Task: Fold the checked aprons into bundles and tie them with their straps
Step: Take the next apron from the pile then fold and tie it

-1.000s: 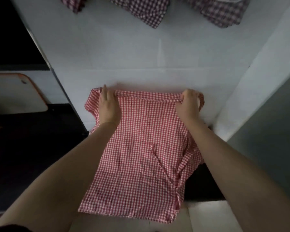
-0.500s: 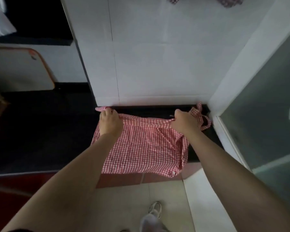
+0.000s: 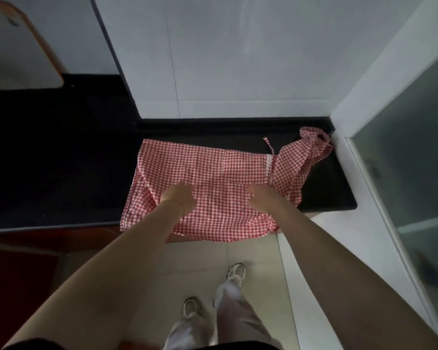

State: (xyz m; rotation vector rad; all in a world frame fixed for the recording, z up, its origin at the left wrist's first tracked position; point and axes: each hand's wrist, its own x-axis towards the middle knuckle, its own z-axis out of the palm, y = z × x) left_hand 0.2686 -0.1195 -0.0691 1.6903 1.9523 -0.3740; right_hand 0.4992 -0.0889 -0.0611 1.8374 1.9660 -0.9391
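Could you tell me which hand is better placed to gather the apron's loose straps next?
Right hand, probably: the loose straps of the red-and-white checked apron are bunched on its side; the left hand rests farther away.

A black counter [image 3: 61, 173] runs below a white tiled wall [image 3: 238, 59], with a frosted glass panel [image 3: 414, 147] at the right. A pale cutting board with an orange rim [image 3: 18, 51] leans at the upper left. White shoes [image 3: 235, 272] stand on the beige tiled floor [image 3: 202, 256].

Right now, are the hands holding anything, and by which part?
Both the left hand and right hand rest on the middle of the apron; whether the fingers grip it cannot be told.
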